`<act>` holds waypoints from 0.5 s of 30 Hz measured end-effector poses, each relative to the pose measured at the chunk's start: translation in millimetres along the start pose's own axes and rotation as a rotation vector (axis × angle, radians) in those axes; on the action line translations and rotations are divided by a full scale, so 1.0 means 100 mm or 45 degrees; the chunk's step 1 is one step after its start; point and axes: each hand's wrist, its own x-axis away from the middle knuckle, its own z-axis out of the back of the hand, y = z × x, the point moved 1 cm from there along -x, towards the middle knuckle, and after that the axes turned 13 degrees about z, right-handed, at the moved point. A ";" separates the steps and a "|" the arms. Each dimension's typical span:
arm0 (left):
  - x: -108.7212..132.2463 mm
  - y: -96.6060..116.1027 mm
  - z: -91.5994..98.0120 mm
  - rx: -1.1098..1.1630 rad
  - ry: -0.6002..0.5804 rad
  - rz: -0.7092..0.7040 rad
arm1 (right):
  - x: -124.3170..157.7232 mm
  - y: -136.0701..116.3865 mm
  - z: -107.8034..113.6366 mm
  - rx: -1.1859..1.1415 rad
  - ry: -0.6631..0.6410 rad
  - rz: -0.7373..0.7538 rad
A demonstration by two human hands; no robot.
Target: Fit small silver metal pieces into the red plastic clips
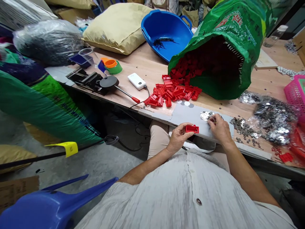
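Note:
My left hand (178, 137) grips a small red plastic housing (192, 129) between thumb and fingers, its hollow side facing up, at the table's front edge. To its right, my right hand (219, 128) is closed in a pinch over a pile of shiny flat metal pieces (206, 115) on a grey sheet (182, 116). Whatever is between those fingertips is too small to make out. Darker small metal parts (245, 127) lie just right of my right hand. A heap of similar red housings (170, 92) spills from the mouth of a green sack (219, 90).
A lever-handled black press (95, 83), a white power bank (137, 81) and colored cups (111, 66) stand at the left. Behind are a blue basin (152, 35) and a beige sack (116, 28). Bagged metal parts (276, 117) and a pink basket (295, 95) sit at the right.

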 end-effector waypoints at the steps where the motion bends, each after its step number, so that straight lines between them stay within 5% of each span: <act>1: 0.00 -0.01 0.00 -0.008 -0.004 0.000 | 0.00 0.02 0.01 -0.052 0.018 0.006; 15: -0.01 -0.04 -0.02 -0.043 -0.016 0.027 | 0.05 0.16 0.04 -0.269 -0.039 0.050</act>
